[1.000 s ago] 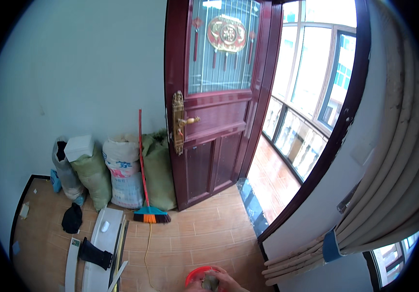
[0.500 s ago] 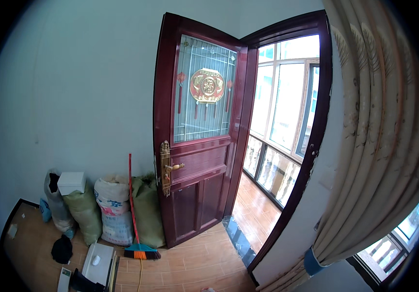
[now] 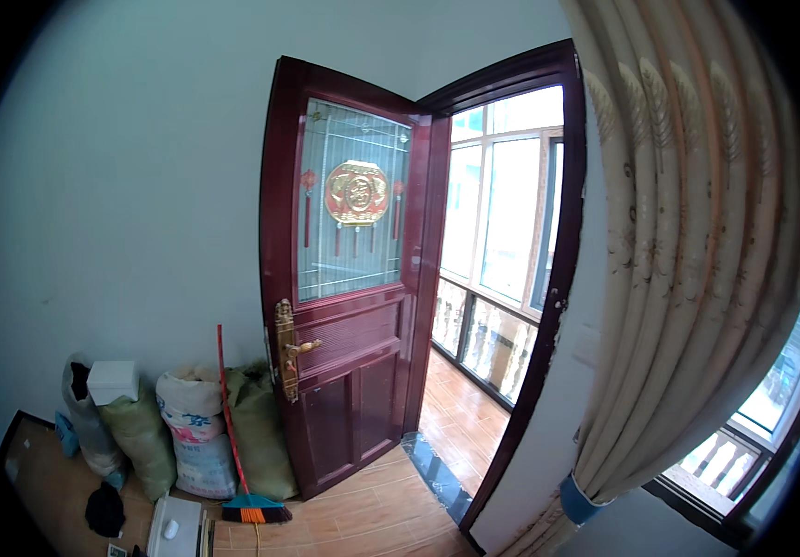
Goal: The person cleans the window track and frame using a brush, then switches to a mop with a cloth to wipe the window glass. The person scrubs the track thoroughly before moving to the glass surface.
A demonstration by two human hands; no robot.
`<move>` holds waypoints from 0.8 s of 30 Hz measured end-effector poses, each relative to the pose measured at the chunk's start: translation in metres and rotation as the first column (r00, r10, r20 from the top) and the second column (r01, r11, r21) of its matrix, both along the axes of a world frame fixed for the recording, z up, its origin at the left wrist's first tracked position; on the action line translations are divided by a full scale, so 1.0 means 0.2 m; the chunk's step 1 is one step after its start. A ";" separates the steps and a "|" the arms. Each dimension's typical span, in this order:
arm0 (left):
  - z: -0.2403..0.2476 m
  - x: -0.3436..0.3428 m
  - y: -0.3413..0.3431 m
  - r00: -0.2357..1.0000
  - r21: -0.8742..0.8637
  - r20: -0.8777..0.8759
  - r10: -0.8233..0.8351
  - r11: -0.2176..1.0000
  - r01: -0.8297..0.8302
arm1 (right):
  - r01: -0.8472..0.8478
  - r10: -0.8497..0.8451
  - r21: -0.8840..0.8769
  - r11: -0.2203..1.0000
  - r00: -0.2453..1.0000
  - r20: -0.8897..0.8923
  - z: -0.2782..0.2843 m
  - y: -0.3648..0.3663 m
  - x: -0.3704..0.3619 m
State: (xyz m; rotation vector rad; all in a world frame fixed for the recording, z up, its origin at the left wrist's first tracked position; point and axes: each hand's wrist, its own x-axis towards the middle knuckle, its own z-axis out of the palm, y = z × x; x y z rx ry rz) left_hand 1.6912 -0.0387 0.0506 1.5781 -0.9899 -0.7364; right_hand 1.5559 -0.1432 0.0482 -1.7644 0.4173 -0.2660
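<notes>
Neither of my hands shows in the head view. A dark red door (image 3: 349,371) stands open into the room, with a glass pane (image 3: 344,260) and a gold-and-red ornament (image 3: 357,193) on it. Its brass handle (image 3: 303,348) sits on a long ornate plate at the left edge. Left of the door, a broom (image 3: 256,509) with a red stick leans against full sacks. Among these are a white printed sack (image 3: 197,436) and a green sack (image 3: 265,436). A white box (image 3: 114,382) rests on another green sack (image 3: 144,446).
A beige curtain (image 3: 688,278), gathered by a blue tieback (image 3: 578,501), hangs on the right beside a window (image 3: 711,469). Through the doorway lies a tiled balcony with a balustrade (image 3: 497,339). A black item (image 3: 104,511) and a flat white panel (image 3: 175,534) lie on the wooden-looking floor (image 3: 353,520).
The view has shifted up and to the right, so the door and sacks now sit lower and further left. A dark object at the lower left has mostly left the picture.
</notes>
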 end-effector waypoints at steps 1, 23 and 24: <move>0.00 0.00 -0.01 1.000 -0.003 -0.003 -0.014 1.000 0.014 | 0.009 -0.009 0.001 1.000 1.000 0.003 0.00 -0.01 -0.01; 0.54 -0.89 -0.30 0.891 -0.133 0.108 -0.440 0.882 0.452 | 0.236 -0.187 -0.112 0.965 0.923 0.338 0.44 0.06 -0.93; 0.55 -0.98 -0.31 0.879 -0.131 0.111 -0.464 0.870 0.476 | 0.248 -0.194 -0.117 0.962 0.916 0.351 0.46 0.07 -1.00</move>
